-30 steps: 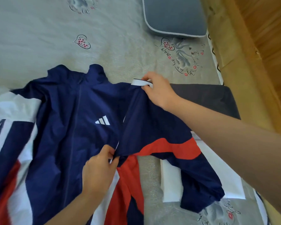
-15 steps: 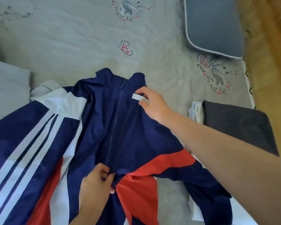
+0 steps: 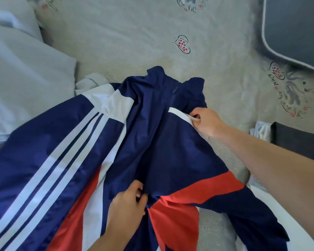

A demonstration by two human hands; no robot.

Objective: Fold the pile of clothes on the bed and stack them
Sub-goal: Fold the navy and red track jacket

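Two hands grip our navy, red and white striped nylon jacket (image 3: 152, 142), spread on the grey printed bedsheet (image 3: 125, 42): our left hand (image 3: 127, 205) pinches its lower fold, and our right hand (image 3: 207, 122) curls round its white-trimmed edge beside the dark folded garment (image 3: 297, 138).

The pale grey printed bedsheet (image 3: 134, 33) carries handwritten-style black script beside its small red-dotted heart motifs. Near the far edge of the bed, the word "life" (image 3: 191, 8) can be read. Toward the right edge, a line of script beside another heart (image 3: 276, 73) appears to read "best day" (image 3: 277, 87), though it is tilted and only partly legible. More script at the far left corner is too blurred to read.
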